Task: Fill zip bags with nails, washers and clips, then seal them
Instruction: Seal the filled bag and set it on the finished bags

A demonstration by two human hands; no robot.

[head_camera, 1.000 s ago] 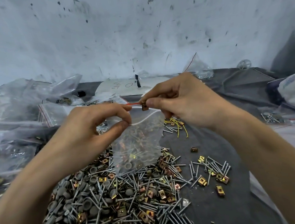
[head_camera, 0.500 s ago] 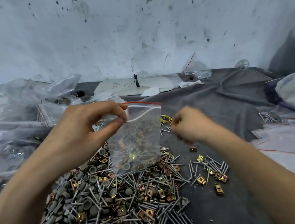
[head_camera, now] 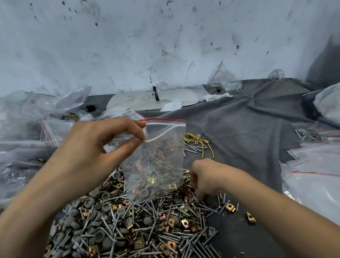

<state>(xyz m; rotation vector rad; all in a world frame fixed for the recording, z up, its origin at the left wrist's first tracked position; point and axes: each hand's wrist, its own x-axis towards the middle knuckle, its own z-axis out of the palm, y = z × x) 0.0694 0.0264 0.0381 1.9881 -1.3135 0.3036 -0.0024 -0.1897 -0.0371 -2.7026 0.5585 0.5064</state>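
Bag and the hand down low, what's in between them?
In the head view, only the edge of the pile of nails and gold clips shows in the narrow gap between the zip bag and the right hand.

Two bare arms are all that shows of the person. The left forearm [head_camera: 29,211] is uncovered from the frame's lower edge to the wrist, smooth, broad near the camera and narrowing toward the left grip [head_camera: 93,153]. That grip is bare too, its knuckles and finger creases plain. The right forearm [head_camera: 294,216] is likewise unclothed along its whole visible length. The right grip [head_camera: 207,176] is bare and seen from the back; its fingertips are hidden.
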